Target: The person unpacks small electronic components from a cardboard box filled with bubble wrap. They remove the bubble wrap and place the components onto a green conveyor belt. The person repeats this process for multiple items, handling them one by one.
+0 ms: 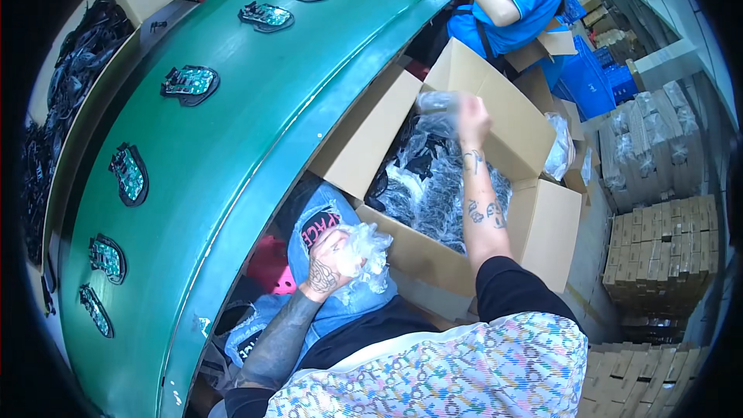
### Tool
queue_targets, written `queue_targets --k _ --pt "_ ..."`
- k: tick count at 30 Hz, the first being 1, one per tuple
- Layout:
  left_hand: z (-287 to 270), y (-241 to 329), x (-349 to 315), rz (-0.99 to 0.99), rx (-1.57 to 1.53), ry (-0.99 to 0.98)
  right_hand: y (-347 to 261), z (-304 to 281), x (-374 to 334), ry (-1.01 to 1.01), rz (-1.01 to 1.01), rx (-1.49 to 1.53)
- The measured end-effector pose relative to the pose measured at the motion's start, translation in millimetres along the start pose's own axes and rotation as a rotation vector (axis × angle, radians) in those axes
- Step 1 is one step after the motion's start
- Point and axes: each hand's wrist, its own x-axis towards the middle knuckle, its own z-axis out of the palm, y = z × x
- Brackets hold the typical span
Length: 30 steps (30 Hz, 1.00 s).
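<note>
My left hand [329, 259] is closed on a crumpled clear plastic bag [368, 255], held over my lap beside the conveyor's edge. My right hand [472, 118] is raised over the open cardboard box [542, 224] and grips another clear plastic bag [437, 102] at its top; the motion blurs it. The box is full of black parts wrapped in clear plastic [433, 186].
A green conveyor belt [232, 139] curves along my left, carrying several green circuit boards in black frames [190, 83]. Another person in a blue top [515, 0] works further along. Blue crates [592, 77] and stacks of small cartons [662, 251] stand to the right.
</note>
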Motion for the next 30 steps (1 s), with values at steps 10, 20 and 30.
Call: queue_targets --k 10,20,30 --pt "-2.7 8.4 3.0 0.004 -0.069 -0.011 -3.2 -27.4 4.5 -0.057 0.069 0.181" --pt "9.5 33.1 17.1 -0.209 0.019 -0.021 -122.9 -83.8 -169.4 -0.813 0.083 0.501" --pt "6.0 -5.4 -14.3 0.068 0.089 -0.060 -52.8 -15.1 -134.1 -0.938 0.505 0.696"
